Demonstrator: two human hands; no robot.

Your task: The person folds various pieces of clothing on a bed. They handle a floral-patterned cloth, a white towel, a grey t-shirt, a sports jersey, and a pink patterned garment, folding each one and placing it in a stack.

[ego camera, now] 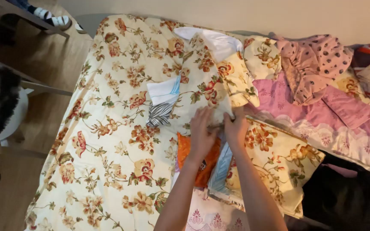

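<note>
So both hands are working right at the middle of the bed here. The left hand is lying flat, fingers spread and open, pressing down on the folded edge of the cream floral quilt, not really clutching anything. The right hand is sitting just beside it, fingers curled down onto the same fold; it looks like it's pinching the fabric edge, but I can't tell for sure how tight.

Directly under the left wrist an orange packet is peeking out, glossy, with a dark mark near its lower end. Touching it on the right is a pale blue-and-white striped wrapper, lying slanted.

Up and left of the hands, a white and grey leaf-patterned cloth is resting on the quilt. A pink dotted garment is bunching up at the far right, over a pink sheet. A dark garment is sitting at the lower right corner.
</note>
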